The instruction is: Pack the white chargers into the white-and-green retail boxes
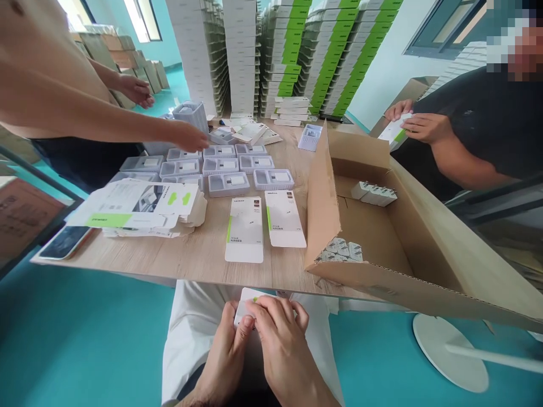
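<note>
Low in the view, above my lap, my left hand (224, 353) and my right hand (282, 339) together grip a small white retail box (246, 305) with a green stripe. My right hand lies over its face and hides most of it. Just beyond my hands, on the wooden table (203, 263), lie two white printed cards (244, 230) with green edges. Behind them stand rows of grey plastic trays (227, 184), each with a white charger-like item. Neither of my hands touches the table.
An open cardboard carton (365, 226) on the table's right holds several white boxed items. A co-worker's hand (189, 137) reaches over the trays from the left. Another person's hands (418, 125) hold a white box at right. A flattened packaging pile (136, 206) and phone (63, 242) lie left; tall stacks stand behind.
</note>
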`<state>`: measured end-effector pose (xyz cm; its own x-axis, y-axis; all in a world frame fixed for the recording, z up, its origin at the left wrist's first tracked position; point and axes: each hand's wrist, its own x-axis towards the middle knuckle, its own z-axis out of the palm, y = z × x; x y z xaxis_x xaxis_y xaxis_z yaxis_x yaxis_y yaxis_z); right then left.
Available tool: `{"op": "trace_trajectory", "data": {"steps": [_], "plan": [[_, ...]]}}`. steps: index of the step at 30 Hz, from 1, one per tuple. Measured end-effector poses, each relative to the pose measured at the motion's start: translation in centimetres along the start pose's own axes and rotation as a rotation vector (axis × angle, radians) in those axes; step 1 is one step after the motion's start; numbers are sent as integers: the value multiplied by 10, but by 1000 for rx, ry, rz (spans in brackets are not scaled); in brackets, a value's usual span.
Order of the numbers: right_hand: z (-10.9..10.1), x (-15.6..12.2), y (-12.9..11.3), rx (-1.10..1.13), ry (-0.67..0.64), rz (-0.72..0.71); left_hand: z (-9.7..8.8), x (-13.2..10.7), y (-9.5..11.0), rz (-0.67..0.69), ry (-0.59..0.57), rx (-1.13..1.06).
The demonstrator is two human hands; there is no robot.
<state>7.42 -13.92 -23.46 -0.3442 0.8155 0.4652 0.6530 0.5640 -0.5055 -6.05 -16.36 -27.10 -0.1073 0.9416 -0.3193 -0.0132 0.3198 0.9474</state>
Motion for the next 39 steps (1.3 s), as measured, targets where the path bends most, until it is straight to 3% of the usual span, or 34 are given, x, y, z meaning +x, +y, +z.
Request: {"op": "trace_trajectory", "data": {"steps": [6,10,14,20,21,23,25,27,31,36,39], "plan": [[1,-14,4,-22,-64,6,2,-7,-6,0,37,23],[-7,-18,9,35,-142,-22,-2,-5,-4,70,37,70],[-21,-5,16,201,-98,-16,-10,9,6,175,62,183],[-44,21,22,271,-79,121,-28,39,29,276,-58,331],[-48,26,21,261,-109,174,-30,42,34,302,-82,361],[-56,36,17,264,-310,308,-32,46,45,331,-108,407],[-59,45,11,251,-574,431,-30,47,55,320,-108,437],[-55,47,3,182,-722,489,-27,41,61,296,-77,469],[-40,34,-9,95,-685,501,-24,17,53,181,60,478],[-34,20,-9,315,-698,495,-32,-1,30,-13,25,376],[-37,24,-7,314,-731,502,-30,-2,27,-57,86,367]]}}
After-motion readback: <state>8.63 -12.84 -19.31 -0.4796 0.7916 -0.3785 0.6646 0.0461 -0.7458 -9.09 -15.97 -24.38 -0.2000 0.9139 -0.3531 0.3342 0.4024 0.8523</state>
